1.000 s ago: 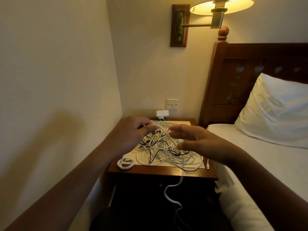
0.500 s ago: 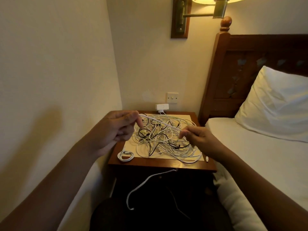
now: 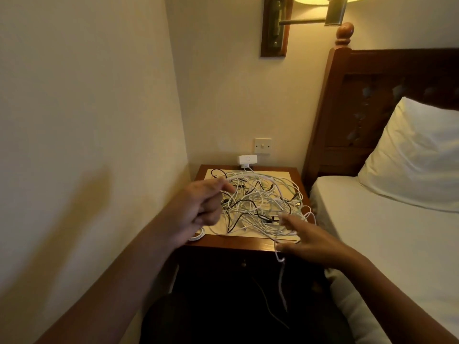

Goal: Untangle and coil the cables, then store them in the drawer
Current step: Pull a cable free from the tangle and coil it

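Observation:
A tangled pile of white and black cables [image 3: 258,202] lies on a pale mat [image 3: 283,175] on the wooden nightstand [image 3: 233,243]. My left hand [image 3: 202,207] hovers over the pile's left side, thumb and forefinger pinched on a white cable near its top. My right hand [image 3: 306,238] is at the front right corner, fingers spread over the pile's edge. A white cable end [image 3: 281,276] hangs off the front edge right beside my right thumb. One small coiled white cable [image 3: 198,236] sits at the front left corner, partly hidden by my left wrist. The drawer knob [image 3: 244,264] shows below.
A white charger [image 3: 246,160] is plugged in at the wall behind the nightstand, under a switch plate [image 3: 262,146]. The bed [image 3: 387,234] with a pillow [image 3: 419,157] lies close on the right, a wall close on the left. A wall lamp [image 3: 323,11] hangs above.
The white cable stretched taut between both hands has gone slack. My left hand moved forward over the pile, my right hand dropped to the front edge and spread its fingers. The view tilted down.

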Motion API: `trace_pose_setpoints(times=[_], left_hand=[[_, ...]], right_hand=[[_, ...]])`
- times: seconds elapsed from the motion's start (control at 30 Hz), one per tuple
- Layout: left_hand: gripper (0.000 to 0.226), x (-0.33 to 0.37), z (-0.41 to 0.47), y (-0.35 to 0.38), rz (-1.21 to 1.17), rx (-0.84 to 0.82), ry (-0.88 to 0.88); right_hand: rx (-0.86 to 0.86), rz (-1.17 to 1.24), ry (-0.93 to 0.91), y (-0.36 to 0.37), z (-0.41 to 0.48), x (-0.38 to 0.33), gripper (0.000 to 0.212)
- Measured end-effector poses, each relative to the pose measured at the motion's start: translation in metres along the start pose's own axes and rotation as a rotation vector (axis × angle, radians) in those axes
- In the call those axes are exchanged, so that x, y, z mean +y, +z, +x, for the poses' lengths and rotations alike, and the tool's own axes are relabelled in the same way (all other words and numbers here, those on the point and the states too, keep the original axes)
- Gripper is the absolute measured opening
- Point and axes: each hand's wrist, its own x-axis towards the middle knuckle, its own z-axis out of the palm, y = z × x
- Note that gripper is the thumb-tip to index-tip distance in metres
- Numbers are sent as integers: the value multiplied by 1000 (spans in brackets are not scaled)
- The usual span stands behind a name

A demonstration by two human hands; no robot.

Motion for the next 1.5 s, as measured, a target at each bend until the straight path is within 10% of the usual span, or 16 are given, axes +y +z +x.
trace_pose_setpoints(times=[0.07,0.27,0.47,0.63,0.8,1.07,1.3,1.5], left_hand=[[31,-1,0,19,35,-77,-44],[33,13,5,25,-213,-67,-41],[34,18,8,5,-315,31,70],[30,-13,18,6,354,174,208],[29,-22,4,2,722,-95,72],[38,-12,-14,7,264,-268,-3],[31,4,10,24,-382,36,158],[24,-30,14,11,814,86,207]], right_hand=[[87,103,-147,-6,-3,-42,82],[337,546,-253,9,11,-63,20],[249,92,-218,45,1,-51,25],[61,-29,-366,50,-27,-112,27],[241,-20,-410,-3,-33,-136,17],[314,317,-359,-28,2,-87,24],[94,211,-245,47,-14,-81,27],[104,-112,-361,12,-26,-121,20]])
